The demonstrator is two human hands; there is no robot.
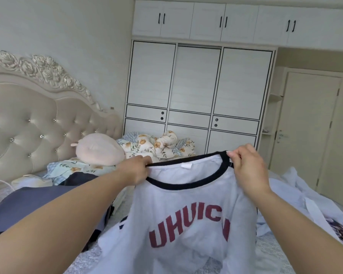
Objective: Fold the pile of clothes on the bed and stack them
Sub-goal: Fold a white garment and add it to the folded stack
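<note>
I hold up a white T-shirt [186, 204] with a black collar and dark red letters across the chest. My left hand [135, 171] pinches the collar at its left side. My right hand [246, 169] pinches the collar at its right side. The shirt hangs down over the bed [115, 220], its lower part bunched. Dark blue and grey clothes [38, 204] lie on the bed to the left. More white clothes [305, 194] are heaped on the right.
A tufted cream headboard [34, 123] stands at the left. A pink plush pillow [99, 149] and a floral quilt [156, 145] lie at the bed's far end. Behind is a white wardrobe [196, 86], and a door [305, 125] at the right.
</note>
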